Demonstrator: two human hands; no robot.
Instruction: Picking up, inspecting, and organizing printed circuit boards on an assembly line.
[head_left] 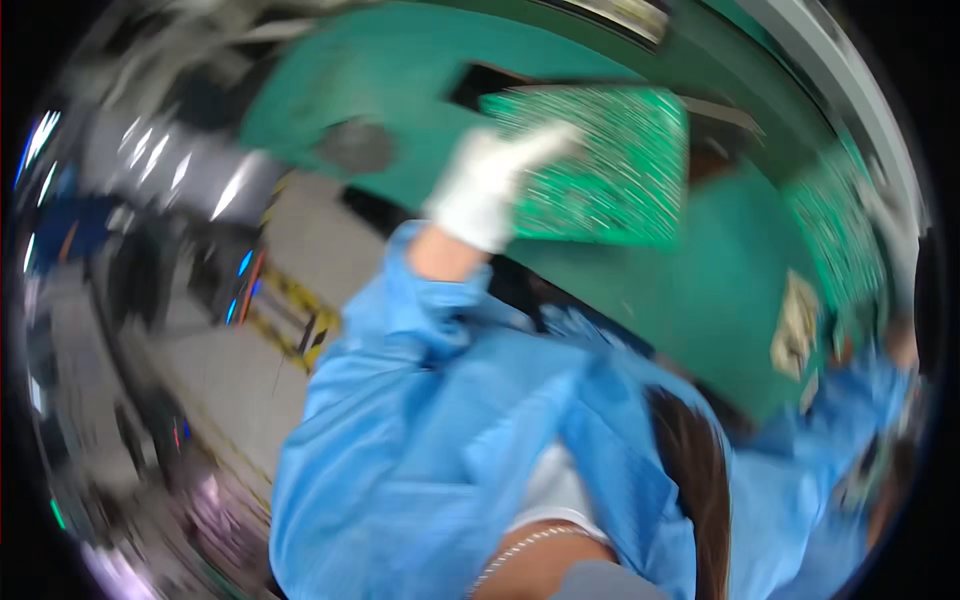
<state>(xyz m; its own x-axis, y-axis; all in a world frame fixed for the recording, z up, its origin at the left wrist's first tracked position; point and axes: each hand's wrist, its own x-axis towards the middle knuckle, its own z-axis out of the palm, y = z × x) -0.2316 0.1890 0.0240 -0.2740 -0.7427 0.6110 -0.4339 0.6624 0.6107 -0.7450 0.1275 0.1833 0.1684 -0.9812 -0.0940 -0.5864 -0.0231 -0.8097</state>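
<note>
My left hand (490, 185), in a white glove, grips the left edge of a green circuit board (620, 170). One digit lies across the top of the board, and the other fingers are hidden. Close to the right rim of the picture, my right hand (893, 215), also gloved in white, is at the outer edge of a second green circuit board (835, 235). It appears closed on that board, though motion blurs its fingers. Both boards carry rows of small parts, too smeared to make out.
A green work surface (650, 290) spreads under the boards. On it lie a crumpled pale cloth or glove (796, 325) and a dark round patch (357, 145). Dark flat pieces (480, 88) stick out behind the first board. Yellow-black tape (300, 310) marks the floor at left.
</note>
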